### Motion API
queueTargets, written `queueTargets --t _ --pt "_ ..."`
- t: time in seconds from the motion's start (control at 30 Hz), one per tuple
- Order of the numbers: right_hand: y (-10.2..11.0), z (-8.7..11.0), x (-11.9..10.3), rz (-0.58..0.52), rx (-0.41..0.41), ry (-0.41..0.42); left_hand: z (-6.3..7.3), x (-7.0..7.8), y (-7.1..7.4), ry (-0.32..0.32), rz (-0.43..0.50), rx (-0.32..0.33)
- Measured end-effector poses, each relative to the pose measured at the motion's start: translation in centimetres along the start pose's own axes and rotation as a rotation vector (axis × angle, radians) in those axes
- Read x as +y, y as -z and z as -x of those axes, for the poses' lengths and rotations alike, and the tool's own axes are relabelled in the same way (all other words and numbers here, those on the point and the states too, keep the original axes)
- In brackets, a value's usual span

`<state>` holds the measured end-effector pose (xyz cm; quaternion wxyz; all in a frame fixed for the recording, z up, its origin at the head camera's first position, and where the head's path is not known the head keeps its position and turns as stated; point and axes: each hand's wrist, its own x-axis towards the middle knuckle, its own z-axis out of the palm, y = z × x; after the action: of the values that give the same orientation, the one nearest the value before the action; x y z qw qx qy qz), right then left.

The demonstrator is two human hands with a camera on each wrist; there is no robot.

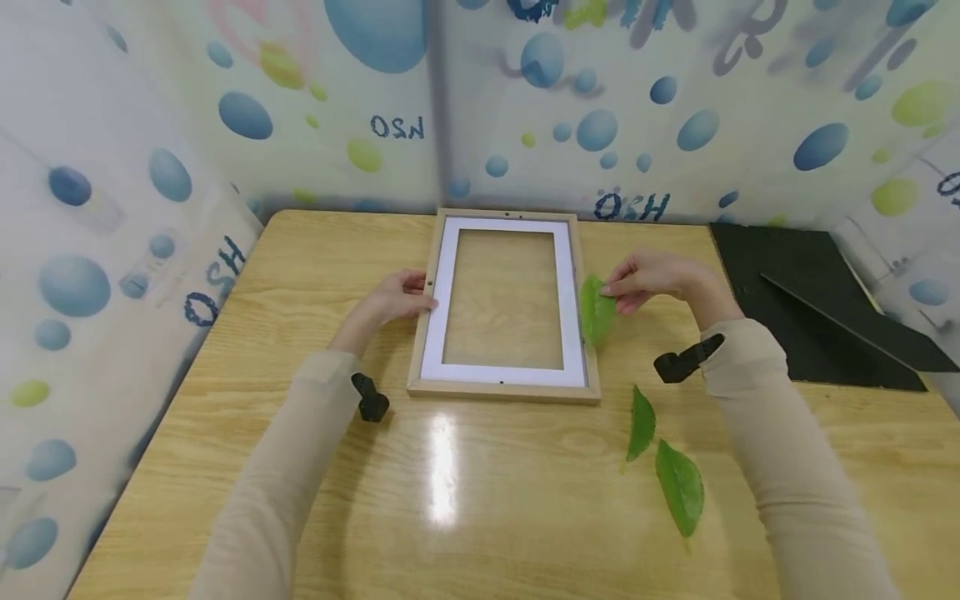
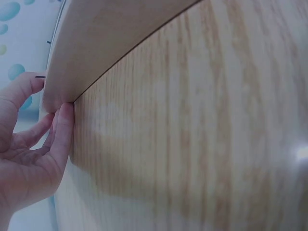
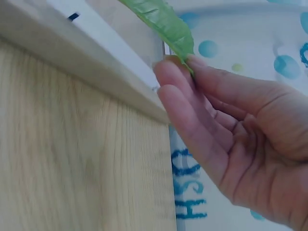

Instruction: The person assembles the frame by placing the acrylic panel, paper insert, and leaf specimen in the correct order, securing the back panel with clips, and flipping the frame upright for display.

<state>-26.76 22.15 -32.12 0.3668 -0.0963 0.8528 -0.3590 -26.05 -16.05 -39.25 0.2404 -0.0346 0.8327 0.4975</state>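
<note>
A wooden picture frame [image 1: 504, 393] with a white mat [image 1: 495, 374] around its inner opening lies flat on the table. My left hand [image 1: 395, 297] holds the frame's left side; in the left wrist view its thumb rests over the top edge and its fingertips press the outer side low by the tabletop. Between thumb and fingers of my right hand [image 1: 647, 282] a green leaf [image 1: 596, 312] is pinched by its stem end. That leaf overlaps the frame's right side in the head view. In the right wrist view the leaf [image 3: 163, 24] points up and away from the fingertips.
Two more green leaves, a narrow one [image 1: 641, 425] and a broader one [image 1: 681, 487], lie on the table [image 1: 517, 500] right of the frame. A black backing board [image 1: 780, 308] with a raised flap sits at the far right. A patterned wall stands behind the table.
</note>
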Motion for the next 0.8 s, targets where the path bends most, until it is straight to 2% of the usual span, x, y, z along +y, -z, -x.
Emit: queueTargets --t 0.33,0.8 --pt "-0.6 -3.2 -2.8 -0.063 0.050 0.010 0.6 0.0 0.3 -0.028 -0.005 -0.012" --pt "-1.9 -7.6 -5.6 -0.091 0.061 0.064 0.7 0.2 0.4 0.010 -0.025 -0.028"
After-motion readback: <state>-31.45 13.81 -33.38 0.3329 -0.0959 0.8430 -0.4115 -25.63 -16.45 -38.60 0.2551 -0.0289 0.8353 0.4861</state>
